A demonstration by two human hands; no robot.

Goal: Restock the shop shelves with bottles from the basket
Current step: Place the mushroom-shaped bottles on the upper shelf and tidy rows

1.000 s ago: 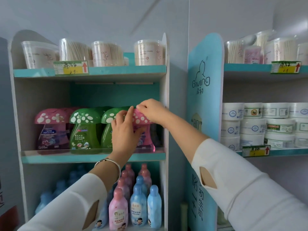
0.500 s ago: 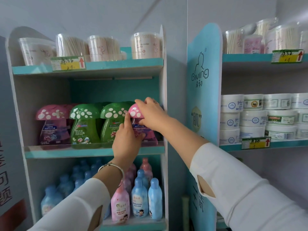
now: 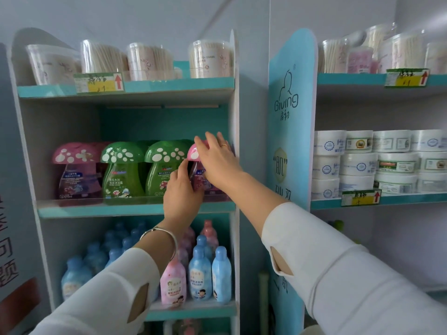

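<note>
A pink mushroom-cap bottle (image 3: 193,153) stands at the right end of the middle shelf (image 3: 101,210), next to two green mushroom-cap bottles (image 3: 167,165). My right hand (image 3: 219,163) lies over its cap, fingers across the top and thumb below. My left hand (image 3: 182,192) holds the bottle's lower body from the front, thumb pointing up, and hides most of it. Another pink mushroom bottle (image 3: 77,170) stands at the shelf's left end. The basket is out of view.
Tubs of cotton swabs (image 3: 210,59) line the top shelf. Small blue and pink bottles (image 3: 200,274) fill the lower shelf. A blue side panel (image 3: 290,112) separates a second unit holding white cream jars (image 3: 358,163). The shelf's white side wall (image 3: 234,117) is right beside my right hand.
The pink bottle has slid further right toward the shelf's side wall. My right hand moved from pinching the cap's edge to lying over it, and my left hand dropped lower on the body.
</note>
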